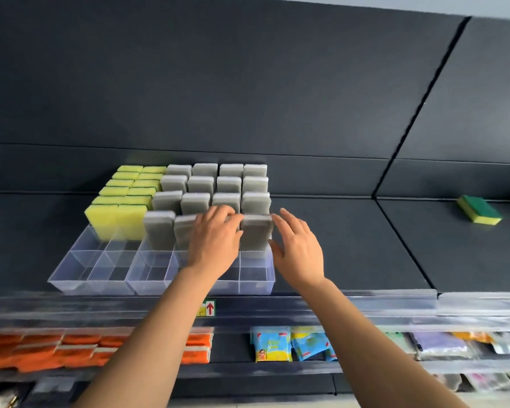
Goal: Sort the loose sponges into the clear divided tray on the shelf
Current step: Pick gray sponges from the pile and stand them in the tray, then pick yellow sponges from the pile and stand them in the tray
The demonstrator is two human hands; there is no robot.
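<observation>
Hands reach up from below, the left hand (215, 240) and the right hand (299, 248), both bare, to a dark shelf (351, 245) that carries a clear divided tray (80, 275) at its front edge, left of centre. At the tray's left end, yellow sponges (117, 219) stand on edge in two columns. Next to them, grey sponges (198, 184) stand upright in four columns running to the tray's right end. The compartments nearest the shelf's front edge hold nothing. The left hand lies over the front of the grey block with its fingers bent across the sponge tops; whether it grips one or only steadies them cannot be told. Just right of it stands the front grey sponge (255, 235) of the last column. The right hand is spread, fingers straight, its fingertips at or just beside that sponge's right side and holding nothing. Well apart, toward the shelf's right end, a green-and-yellow sponge (480, 209) lies loose and flat. The step in hand appears to be squaring up the grey row. The likely next move is a long reach right for the loose sponge, which probably belongs with the yellow ones.
</observation>
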